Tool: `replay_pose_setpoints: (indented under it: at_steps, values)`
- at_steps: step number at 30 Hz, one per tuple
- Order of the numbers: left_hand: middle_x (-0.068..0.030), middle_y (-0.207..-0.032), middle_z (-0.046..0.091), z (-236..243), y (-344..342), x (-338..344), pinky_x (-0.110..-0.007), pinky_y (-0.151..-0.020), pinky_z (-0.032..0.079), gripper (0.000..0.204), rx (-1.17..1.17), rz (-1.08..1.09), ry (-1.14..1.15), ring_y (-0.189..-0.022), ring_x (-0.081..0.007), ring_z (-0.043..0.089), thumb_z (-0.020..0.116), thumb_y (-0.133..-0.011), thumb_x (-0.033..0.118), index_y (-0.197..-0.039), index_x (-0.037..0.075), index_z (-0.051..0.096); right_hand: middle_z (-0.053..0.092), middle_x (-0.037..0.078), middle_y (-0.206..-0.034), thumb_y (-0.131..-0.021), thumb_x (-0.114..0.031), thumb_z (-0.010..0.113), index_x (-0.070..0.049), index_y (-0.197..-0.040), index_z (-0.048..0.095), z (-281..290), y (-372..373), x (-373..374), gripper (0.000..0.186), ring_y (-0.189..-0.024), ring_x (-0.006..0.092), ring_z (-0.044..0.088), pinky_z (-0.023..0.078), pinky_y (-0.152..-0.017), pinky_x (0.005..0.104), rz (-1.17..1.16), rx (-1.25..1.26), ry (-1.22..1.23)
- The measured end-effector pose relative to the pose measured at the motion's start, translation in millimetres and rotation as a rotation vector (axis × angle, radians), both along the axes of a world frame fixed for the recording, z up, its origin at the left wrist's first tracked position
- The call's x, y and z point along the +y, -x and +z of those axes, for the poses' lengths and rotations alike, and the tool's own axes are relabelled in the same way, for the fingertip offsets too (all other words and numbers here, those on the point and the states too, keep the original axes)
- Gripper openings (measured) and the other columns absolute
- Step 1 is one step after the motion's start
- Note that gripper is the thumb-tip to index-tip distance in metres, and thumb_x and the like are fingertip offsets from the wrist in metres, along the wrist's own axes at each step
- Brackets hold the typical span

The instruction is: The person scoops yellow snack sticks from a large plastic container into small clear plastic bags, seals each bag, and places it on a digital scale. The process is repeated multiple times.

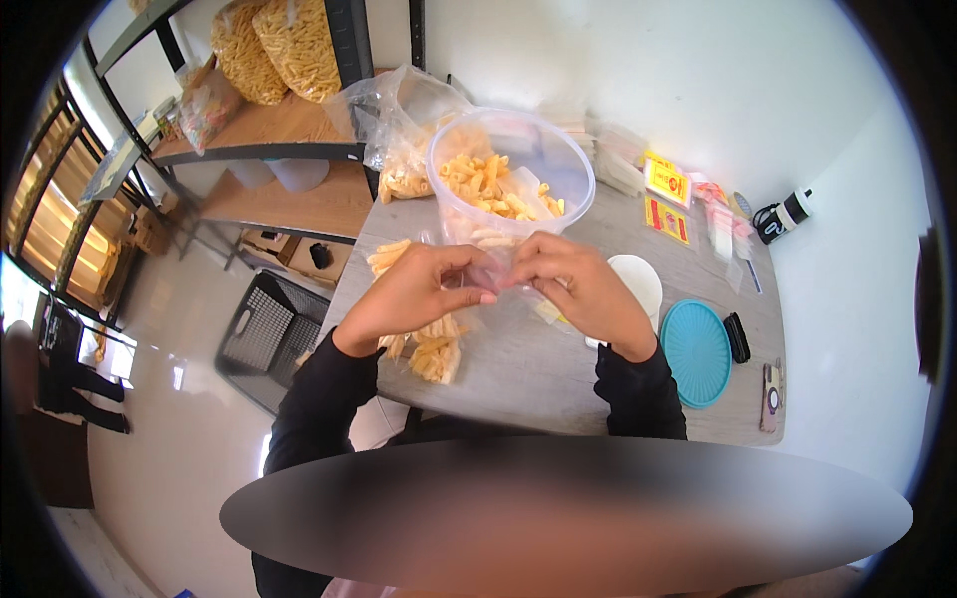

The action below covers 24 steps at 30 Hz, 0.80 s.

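Note:
Both my hands come together over the table in front of a clear plastic tub (570, 159). My left hand (414, 294) pinches one side of a thin, clear plastic bag (485, 271) between thumb and fingers. The other side is pinched by my right hand (578, 284), its fingertips close to the left ones. How much the bag holds is hidden by my hands. Yellow tube-shaped snacks (477, 181) lie inside the tub with a whitish scoop-like piece (528, 189) among them. Small filled snack bags (435, 357) rest beside and below my left hand.
A large open bag (399, 164) of snacks stands behind the tub. To the right are a white round lid (638, 279), a teal lid (696, 353), a phone (771, 397), yellow-red packets (667, 181) and a black-white bottle (785, 216). A dark crate (274, 334) stands left.

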<state>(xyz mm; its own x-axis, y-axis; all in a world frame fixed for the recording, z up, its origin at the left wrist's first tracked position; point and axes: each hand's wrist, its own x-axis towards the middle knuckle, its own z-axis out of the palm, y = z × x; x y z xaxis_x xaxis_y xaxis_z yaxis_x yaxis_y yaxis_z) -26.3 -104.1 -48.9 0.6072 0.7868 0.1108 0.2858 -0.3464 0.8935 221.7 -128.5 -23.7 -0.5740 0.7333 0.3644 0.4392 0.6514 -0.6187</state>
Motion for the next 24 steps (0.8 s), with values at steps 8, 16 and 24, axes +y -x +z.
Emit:
replay_pose_setpoints:
  at_steps: [8,16,24]
  values:
    - [-0.0058,-0.090,0.076,58,-6,39,-0.027,-0.078,0.054,0.033,0.039,-0.072,-0.217,-0.085,-0.0099,0.068,0.085,-0.080,0.009,-0.108,0.000,0.071,0.063,0.006,-0.101,-0.071,-0.004,0.082,-0.006,-0.109,0.075,45,0,6,0.038,-0.085,0.0209,0.063,0.052,-0.077,0.0329,-0.112,0.108,-0.074]
    - [-0.0125,-0.121,0.068,59,-21,58,-0.034,-0.100,0.049,0.069,-0.117,-0.394,-0.068,-0.112,-0.0191,0.063,0.082,-0.085,0.043,-0.132,-0.002,0.060,0.062,0.007,-0.107,-0.072,-0.001,0.079,-0.008,-0.108,0.075,42,-11,8,0.037,-0.098,0.0247,0.064,0.052,-0.086,0.0344,-0.074,0.154,-0.197]
    - [-0.0128,-0.120,0.067,32,-43,70,-0.035,-0.099,0.047,0.057,-0.192,-0.597,0.039,-0.113,-0.0189,0.061,0.071,-0.097,0.040,-0.134,-0.001,0.058,0.061,0.007,-0.108,-0.078,0.002,0.075,-0.009,-0.107,0.076,37,-20,10,0.030,-0.099,0.0256,0.063,0.052,-0.085,0.0352,-0.058,0.129,-0.195]
